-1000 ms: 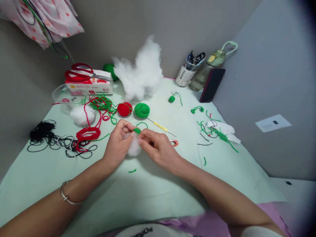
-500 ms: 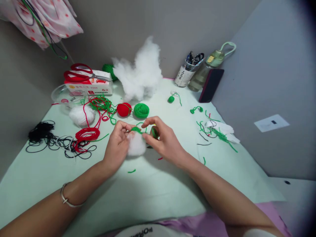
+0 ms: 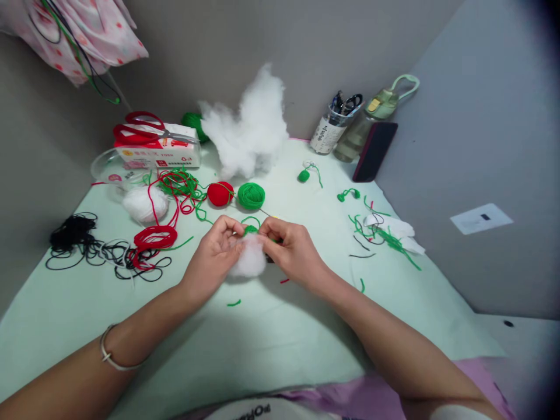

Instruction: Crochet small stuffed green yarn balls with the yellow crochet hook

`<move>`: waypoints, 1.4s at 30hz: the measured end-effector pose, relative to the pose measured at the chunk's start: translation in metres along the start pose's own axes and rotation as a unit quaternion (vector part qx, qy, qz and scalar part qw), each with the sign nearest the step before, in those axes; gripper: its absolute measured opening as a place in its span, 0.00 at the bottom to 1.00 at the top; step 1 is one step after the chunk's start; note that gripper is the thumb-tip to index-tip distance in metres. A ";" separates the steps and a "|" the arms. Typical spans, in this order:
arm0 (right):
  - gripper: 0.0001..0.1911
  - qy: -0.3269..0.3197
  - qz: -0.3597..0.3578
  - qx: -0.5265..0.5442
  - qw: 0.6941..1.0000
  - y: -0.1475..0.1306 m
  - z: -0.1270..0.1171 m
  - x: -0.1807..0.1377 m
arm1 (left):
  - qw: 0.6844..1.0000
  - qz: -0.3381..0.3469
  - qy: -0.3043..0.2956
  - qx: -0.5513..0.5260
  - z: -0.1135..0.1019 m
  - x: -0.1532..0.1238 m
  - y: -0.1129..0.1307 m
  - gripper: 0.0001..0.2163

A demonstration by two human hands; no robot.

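Observation:
My left hand (image 3: pixel 214 248) is closed, its fingers and thumb pinching a small green crocheted piece (image 3: pixel 251 230) and the edge of a tuft of white stuffing (image 3: pixel 249 261). The tuft hangs below the green piece, between my two hands. From the other side my right hand (image 3: pixel 291 248) pinches where the green piece meets the stuffing. Its fingertips are partly hidden there, and something dark, mostly covered, lies beneath the right hand. A green yarn loop stands up behind the fingertips.
Behind my hands lie a red yarn ball (image 3: pixel 220 193), a green yarn ball (image 3: pixel 251 196) and a big heap of stuffing (image 3: pixel 249 134). Tangled black yarn (image 3: pixel 74 236) and a white ball (image 3: pixel 146 204) are left. Scissors (image 3: pixel 140 129) rest on a box; a phone (image 3: pixel 375 153) leans right.
My right thumb and forefinger, apart before, have come together at the green piece. The green piece and stuffing have shifted slightly right, and my left hand has moved along with them.

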State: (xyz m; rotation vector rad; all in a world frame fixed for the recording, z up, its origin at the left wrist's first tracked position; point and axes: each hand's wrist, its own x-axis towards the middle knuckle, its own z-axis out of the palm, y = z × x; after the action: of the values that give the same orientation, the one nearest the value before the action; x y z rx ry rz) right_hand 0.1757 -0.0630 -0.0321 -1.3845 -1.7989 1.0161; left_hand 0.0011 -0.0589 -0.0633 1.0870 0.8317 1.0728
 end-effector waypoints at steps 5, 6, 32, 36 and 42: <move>0.06 -0.080 -0.037 -0.013 0.996 -0.008 -0.003 -0.005 | 0.999 -0.022 0.037 0.022 -0.003 0.003 -0.003 0.14; 0.05 -0.090 -0.044 -0.021 0.995 -0.008 -0.002 -0.006 | 0.998 -0.015 0.050 0.032 -0.003 0.003 -0.004 0.13; 0.09 -0.046 -0.019 -0.069 0.996 -0.009 0.016 -0.011 | 0.991 0.049 0.096 0.081 -0.003 0.004 -0.008 0.12; 0.11 -0.019 0.022 0.021 0.999 -0.004 0.018 -0.004 | 0.993 0.048 0.085 0.061 0.000 0.000 -0.008 0.11; 0.12 0.044 0.025 -0.039 0.998 -0.003 0.009 0.002 | 0.999 -0.032 0.034 0.019 -0.002 -0.005 -0.003 0.10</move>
State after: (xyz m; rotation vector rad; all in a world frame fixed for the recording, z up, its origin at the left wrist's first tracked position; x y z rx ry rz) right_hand 0.1660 -0.0631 -0.0341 -1.5048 -1.7635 0.9046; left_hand -0.0012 -0.0636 -0.0670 1.0537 0.9372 1.0489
